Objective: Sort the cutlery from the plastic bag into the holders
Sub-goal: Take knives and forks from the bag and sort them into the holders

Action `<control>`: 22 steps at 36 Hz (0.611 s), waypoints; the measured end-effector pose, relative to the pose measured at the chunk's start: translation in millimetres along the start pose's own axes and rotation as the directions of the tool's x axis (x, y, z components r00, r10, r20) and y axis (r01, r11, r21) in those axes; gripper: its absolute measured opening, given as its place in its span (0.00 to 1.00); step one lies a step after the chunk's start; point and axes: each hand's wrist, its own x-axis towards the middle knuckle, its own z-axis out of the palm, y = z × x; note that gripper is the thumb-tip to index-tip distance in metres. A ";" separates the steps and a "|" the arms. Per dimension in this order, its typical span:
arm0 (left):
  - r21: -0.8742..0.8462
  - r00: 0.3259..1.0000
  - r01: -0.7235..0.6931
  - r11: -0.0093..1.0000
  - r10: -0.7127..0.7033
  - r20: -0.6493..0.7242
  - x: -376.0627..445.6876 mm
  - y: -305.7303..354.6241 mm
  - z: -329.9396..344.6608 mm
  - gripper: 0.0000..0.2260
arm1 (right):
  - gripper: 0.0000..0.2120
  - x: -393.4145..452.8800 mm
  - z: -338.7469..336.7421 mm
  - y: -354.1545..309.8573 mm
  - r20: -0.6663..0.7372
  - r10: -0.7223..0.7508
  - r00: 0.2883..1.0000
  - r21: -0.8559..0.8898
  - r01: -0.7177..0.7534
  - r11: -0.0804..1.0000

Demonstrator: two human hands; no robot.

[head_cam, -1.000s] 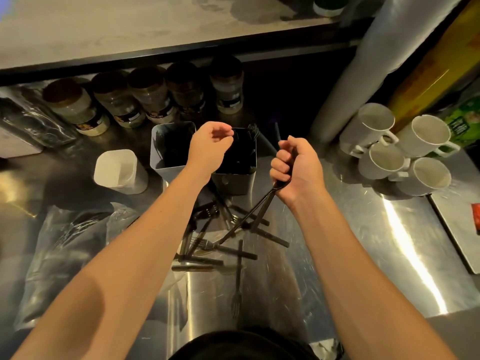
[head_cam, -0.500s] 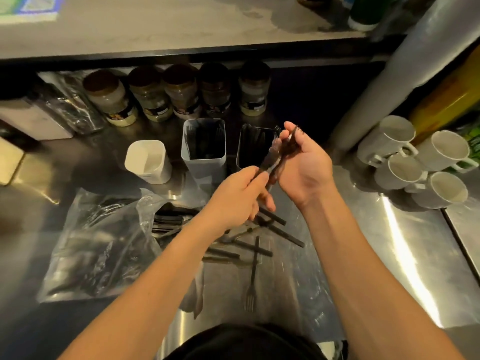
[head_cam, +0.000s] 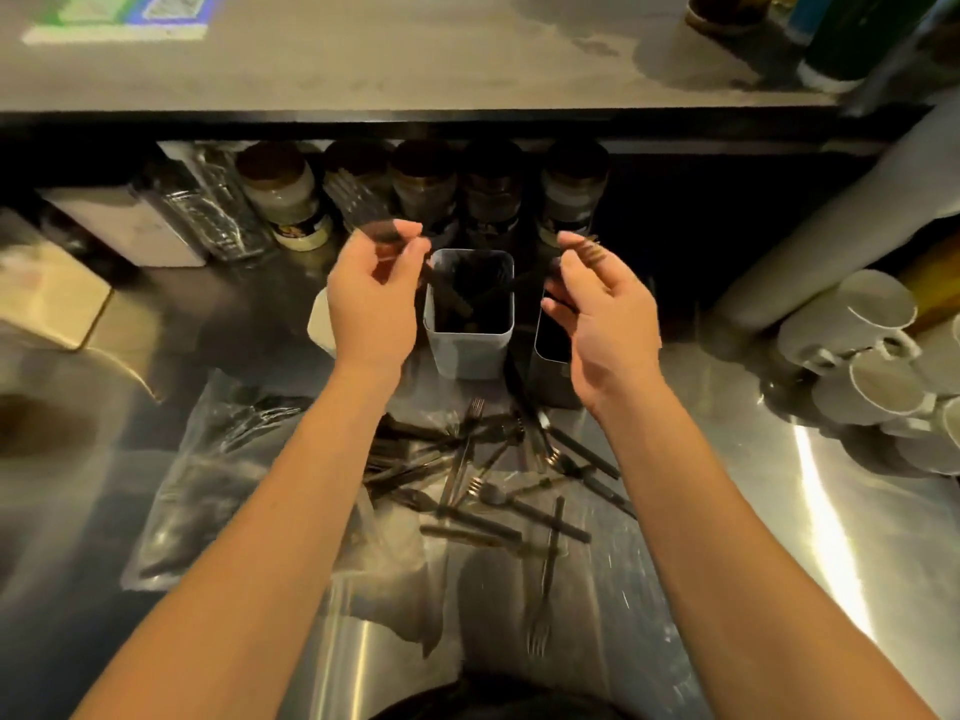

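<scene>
Steel counter (head_cam: 727, 511), scattered cutlery (head_cam: 483, 475), both hands raised beside grey holder (head_cam: 470, 330)

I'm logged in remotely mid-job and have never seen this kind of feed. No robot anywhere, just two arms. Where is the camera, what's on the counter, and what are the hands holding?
There is no machine here: a person works bare-handed, and the single camera sits on their head, looking forward and down, so the arms enter from the bottom edge. The left hand pinches a dark, blurred piece of cutlery; the right hand holds a fork by its fingertips. Between them stands a grey holder with dark cutlery inside, and a darker holder sits under the right hand. A white holder is mostly hidden behind the left hand. Loose cutlery lies on the steel counter beside the plastic bag. Jars line the back, and white mugs stand at the right.
</scene>
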 end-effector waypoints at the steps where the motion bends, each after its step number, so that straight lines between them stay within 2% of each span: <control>1: 0.040 0.999 -0.036 0.999 0.035 0.011 8.0 -4.7 1.8 0.07 | 0.09 4.9 6.2 2.1 -0.002 -0.057 0.998 -0.090 0.057 0.994; 4: 0.186 0.989 -0.054 0.981 0.027 0.145 26.6 -27.7 12.2 0.05 | 0.09 24.3 22.7 16.3 0.079 -0.181 0.980 -0.388 0.197 0.900; 5: 0.292 0.975 -0.046 0.955 -0.021 0.223 31.7 -37.2 15.8 0.05 | 0.11 31.5 27.2 22.7 0.136 -0.145 0.980 -0.502 0.194 0.843; 7: 0.503 0.924 -0.063 0.862 -0.140 0.355 35.2 -52.5 19.7 0.12 | 0.20 39.4 32.5 33.2 0.215 -0.001 0.977 -0.735 0.163 0.658; 9: 0.586 0.904 -0.085 0.805 -0.185 0.385 33.4 -60.1 17.9 0.20 | 0.25 39.9 33.1 38.9 0.222 0.034 0.974 -0.841 0.173 0.512; 11: 0.611 0.924 -0.112 0.784 -0.143 0.353 26.4 -59.2 12.6 0.21 | 0.22 33.0 32.4 38.5 0.235 -0.036 0.971 -0.826 0.219 0.519; 15: 0.645 0.935 -0.184 0.742 -0.069 0.347 -1.4 -44.2 -6.3 0.12 | 0.11 13.2 32.3 38.6 0.296 -0.062 0.953 -0.760 0.275 0.589; 17: 0.744 0.931 -0.205 0.636 -0.108 0.348 -22.7 -38.6 -22.7 0.13 | 0.07 1.5 33.4 42.2 0.339 -0.036 0.940 -0.737 0.289 0.611; 20: 0.889 0.955 -0.173 0.425 -0.148 0.257 -60.1 -37.9 -56.0 0.21 | 0.05 -17.9 35.7 50.9 0.399 0.037 0.916 -0.742 0.299 0.600; 22: 0.932 0.967 -0.136 0.337 -0.160 0.199 -84.2 -41.5 -77.7 0.26 | 0.06 -32.5 39.5 59.6 0.436 0.101 0.894 -0.751 0.299 0.588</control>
